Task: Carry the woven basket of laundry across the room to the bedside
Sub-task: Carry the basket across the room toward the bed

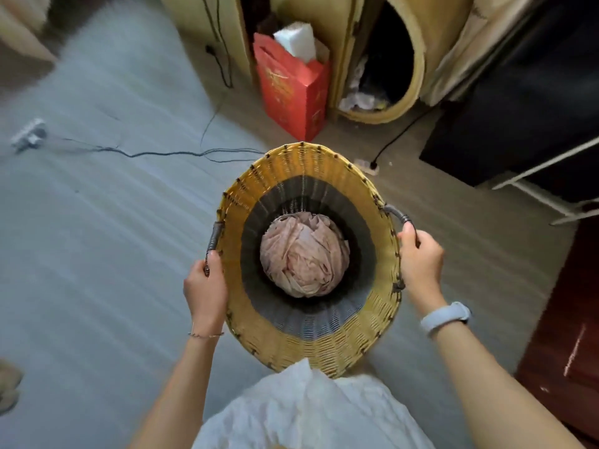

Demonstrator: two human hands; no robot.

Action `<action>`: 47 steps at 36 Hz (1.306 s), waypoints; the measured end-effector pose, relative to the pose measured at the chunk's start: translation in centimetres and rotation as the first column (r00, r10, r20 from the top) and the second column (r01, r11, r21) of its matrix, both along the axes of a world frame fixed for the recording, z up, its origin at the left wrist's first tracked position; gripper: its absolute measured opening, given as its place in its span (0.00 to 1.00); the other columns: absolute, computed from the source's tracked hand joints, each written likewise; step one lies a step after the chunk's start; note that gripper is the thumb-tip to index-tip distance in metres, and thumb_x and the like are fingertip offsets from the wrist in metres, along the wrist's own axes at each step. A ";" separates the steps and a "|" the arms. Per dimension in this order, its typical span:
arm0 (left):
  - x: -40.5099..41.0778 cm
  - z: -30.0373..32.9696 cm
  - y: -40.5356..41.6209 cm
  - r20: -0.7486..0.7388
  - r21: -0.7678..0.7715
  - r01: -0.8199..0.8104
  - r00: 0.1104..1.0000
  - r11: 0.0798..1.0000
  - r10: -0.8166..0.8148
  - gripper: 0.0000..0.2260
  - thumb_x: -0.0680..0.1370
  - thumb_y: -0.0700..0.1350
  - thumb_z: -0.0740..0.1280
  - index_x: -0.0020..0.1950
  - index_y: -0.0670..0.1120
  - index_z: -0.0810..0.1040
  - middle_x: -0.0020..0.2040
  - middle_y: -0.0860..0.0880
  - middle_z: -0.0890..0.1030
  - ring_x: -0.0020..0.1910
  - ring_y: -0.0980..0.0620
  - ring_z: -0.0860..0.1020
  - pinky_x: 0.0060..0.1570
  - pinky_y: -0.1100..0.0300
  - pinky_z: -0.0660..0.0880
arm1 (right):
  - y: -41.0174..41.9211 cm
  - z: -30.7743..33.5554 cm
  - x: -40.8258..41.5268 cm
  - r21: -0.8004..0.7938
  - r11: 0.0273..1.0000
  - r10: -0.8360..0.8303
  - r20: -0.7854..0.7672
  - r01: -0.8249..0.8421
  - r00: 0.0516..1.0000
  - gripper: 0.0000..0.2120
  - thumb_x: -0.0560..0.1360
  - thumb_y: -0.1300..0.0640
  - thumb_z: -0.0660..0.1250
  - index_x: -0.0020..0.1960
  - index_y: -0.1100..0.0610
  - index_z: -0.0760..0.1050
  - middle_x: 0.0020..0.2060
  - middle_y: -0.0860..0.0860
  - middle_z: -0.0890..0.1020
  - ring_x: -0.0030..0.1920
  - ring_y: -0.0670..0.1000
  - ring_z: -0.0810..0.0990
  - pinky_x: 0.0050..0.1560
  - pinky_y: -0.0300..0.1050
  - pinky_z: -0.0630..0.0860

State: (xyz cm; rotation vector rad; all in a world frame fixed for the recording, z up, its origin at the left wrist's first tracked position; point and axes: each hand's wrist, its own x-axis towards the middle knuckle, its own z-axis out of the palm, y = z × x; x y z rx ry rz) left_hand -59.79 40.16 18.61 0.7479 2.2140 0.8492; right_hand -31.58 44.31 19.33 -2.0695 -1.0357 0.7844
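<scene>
A round woven basket (324, 345), yellow at the rim and grey deeper inside, hangs in front of my body above the floor. Crumpled pale pink laundry (304, 257) lies at its bottom. My left hand (205, 286) is closed around the dark wrapped handle on the basket's left side. My right hand (421, 257), with a light band on its wrist, grips the matching handle on the right side. The basket is held level between both hands.
A red paper bag (291, 89) with white foam stands ahead near beige furniture (418, 59). Black cables (162, 153) and a power strip (29, 134) lie on the grey floor at left. A plug socket (369, 165), dark furniture (505, 118) and a white rack (547, 192) are at right.
</scene>
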 end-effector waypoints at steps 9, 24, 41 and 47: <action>-7.5 1.2 1.6 0.010 0.019 -0.446 0.895 0.895 0.446 0.19 0.75 0.56 0.56 0.29 0.46 0.66 0.29 0.45 0.68 0.35 0.44 0.67 0.36 0.50 0.66 | 11.7 0.9 -10.9 -0.016 0.936 0.348 -0.104 -0.351 0.932 0.19 0.76 0.50 0.58 0.30 0.59 0.64 0.28 0.53 0.65 0.32 0.52 0.63 0.35 0.46 0.60; -22.2 1.2 -1.4 0.267 0.079 -0.828 0.554 0.555 0.788 0.17 0.77 0.50 0.59 0.29 0.48 0.63 0.16 0.56 0.65 0.18 0.58 0.61 0.27 0.61 0.57 | 18.9 1.0 -37.0 -0.015 0.597 0.801 -0.046 -0.802 0.597 0.21 0.76 0.49 0.57 0.33 0.65 0.68 0.27 0.55 0.68 0.30 0.51 0.64 0.34 0.46 0.60; -52.6 2.8 -0.4 0.235 0.076 -0.954 0.301 0.291 0.924 0.17 0.72 0.55 0.60 0.28 0.48 0.64 0.26 0.47 0.66 0.27 0.48 0.63 0.36 0.51 0.61 | 21.6 4.0 -74.1 0.006 0.347 0.937 -0.058 -0.938 0.346 0.23 0.76 0.51 0.57 0.44 0.73 0.74 0.29 0.57 0.69 0.28 0.51 0.63 0.30 0.44 0.58; -62.4 3.2 1.9 0.214 0.124 -0.978 0.189 0.166 0.958 0.15 0.70 0.56 0.60 0.28 0.48 0.67 0.27 0.48 0.69 0.30 0.45 0.66 0.41 0.51 0.64 | 24.1 4.1 -86.4 0.058 0.250 0.965 -0.096 -0.966 0.244 0.16 0.76 0.52 0.57 0.33 0.59 0.66 0.26 0.52 0.63 0.27 0.48 0.60 0.28 0.42 0.56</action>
